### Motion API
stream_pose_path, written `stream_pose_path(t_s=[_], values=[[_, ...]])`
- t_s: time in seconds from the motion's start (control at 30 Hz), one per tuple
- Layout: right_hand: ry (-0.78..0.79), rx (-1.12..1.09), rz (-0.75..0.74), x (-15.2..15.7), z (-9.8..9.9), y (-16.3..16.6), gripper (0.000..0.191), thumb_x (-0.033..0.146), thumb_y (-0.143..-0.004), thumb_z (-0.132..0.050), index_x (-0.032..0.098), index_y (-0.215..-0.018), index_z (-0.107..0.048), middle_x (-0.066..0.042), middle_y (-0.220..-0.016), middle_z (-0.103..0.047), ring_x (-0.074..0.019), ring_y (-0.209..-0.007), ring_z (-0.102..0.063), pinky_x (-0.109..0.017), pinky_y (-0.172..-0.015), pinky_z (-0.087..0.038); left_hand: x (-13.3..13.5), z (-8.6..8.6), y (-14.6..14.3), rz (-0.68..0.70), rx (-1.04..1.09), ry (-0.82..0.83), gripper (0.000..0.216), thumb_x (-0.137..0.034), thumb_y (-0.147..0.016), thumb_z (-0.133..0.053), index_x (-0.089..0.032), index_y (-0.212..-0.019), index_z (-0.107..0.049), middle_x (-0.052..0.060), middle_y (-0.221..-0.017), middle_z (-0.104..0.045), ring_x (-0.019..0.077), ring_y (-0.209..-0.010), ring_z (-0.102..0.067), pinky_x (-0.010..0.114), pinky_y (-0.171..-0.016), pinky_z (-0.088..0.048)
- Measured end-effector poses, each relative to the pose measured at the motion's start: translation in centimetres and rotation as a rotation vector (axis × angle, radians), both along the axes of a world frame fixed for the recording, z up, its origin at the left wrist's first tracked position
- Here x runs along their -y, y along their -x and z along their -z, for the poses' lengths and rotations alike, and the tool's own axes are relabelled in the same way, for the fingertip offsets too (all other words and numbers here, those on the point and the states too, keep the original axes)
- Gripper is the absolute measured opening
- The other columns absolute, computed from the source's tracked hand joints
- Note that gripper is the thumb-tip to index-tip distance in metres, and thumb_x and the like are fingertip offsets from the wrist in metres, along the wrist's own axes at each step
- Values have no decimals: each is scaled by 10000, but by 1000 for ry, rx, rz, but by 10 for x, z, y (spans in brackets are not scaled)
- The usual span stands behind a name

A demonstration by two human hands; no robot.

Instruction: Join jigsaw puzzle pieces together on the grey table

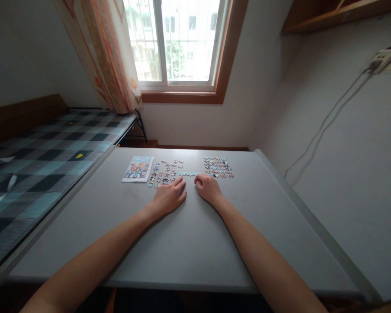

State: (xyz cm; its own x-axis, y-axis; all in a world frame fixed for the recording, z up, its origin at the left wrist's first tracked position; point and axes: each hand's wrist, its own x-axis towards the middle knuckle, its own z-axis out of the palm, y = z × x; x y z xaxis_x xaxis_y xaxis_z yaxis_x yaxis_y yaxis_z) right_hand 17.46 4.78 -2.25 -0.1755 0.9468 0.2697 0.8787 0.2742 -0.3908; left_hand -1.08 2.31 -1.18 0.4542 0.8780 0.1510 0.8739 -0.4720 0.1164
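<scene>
Puzzle strip point(187, 174), a short row of joined pieces, lies with its long axis left to right on the grey table point(182, 252), just beyond both hands; left hand point(169, 196) rests flat and released; right hand point(207, 188) is loosely curled, holding nothing; loose pieces point(164, 172) lie beside the reference picture point(138, 168), its writing too small to read.

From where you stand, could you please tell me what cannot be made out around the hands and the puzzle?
Head view only:
- Left hand: palm down, so anything beneath it is hidden.
- Right hand: fingers curled, their contents hidden.
- Loose puzzle pieces and sorted pieces: too small to read the prints.
- Picture card: image too small.
- Joined strip: piece count unclear.
</scene>
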Motion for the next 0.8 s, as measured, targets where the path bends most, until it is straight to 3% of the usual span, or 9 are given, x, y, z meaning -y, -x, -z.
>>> stream_pose_path(t_s=[0.53, 0.8], values=[[30, 30, -11, 1, -1, 0, 248, 174, -848, -416, 222, -825, -657, -24, -859, -655, -146, -785, -585, -233, -724, -389, 2, -2, -1, 20, -10, -24, 397, -412, -901, -369, -284, -1249, -511, 29, -1409, -440, 210, -904, -652, 329, -780, -494], [-41, 52, -13, 3, 0, 2, 342, 188, -855, -431, 246, -1151, -593, -42, -1196, -550, -142, -829, -604, -247, -781, -440, 3, -1, -1, 81, -3, -65, 341, -389, -910, -360, -291, -1143, -590, 12, -1311, -540, 180, -841, -663, 304, -728, -498]])
